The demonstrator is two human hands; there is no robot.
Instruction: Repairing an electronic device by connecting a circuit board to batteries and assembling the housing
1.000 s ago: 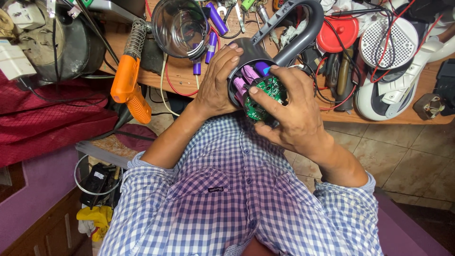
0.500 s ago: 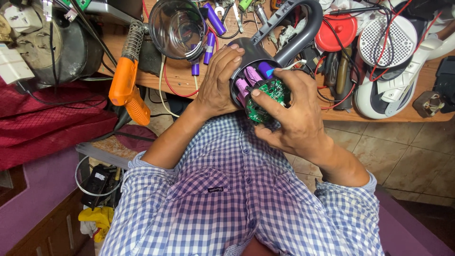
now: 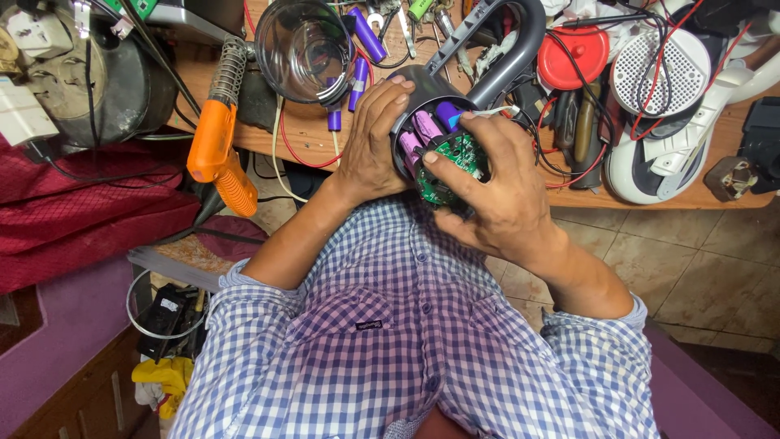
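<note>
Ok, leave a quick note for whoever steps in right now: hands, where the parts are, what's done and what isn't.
Left hand grips the side of the grey housing, held above the lap at the bench edge.
Right hand has its fingers on the green circuit board at the housing's open end.
Purple cells sit inside the housing beside the board; loose purple cells lie on the wooden bench.
Done: housing open, cells and board exposed.
Left: board not seated flush, housing not closed.

Two hands grip one grey housing with perhaps three purple cells inside, three loose purple cells beside one clear cup and one orange soldering gun.
</note>
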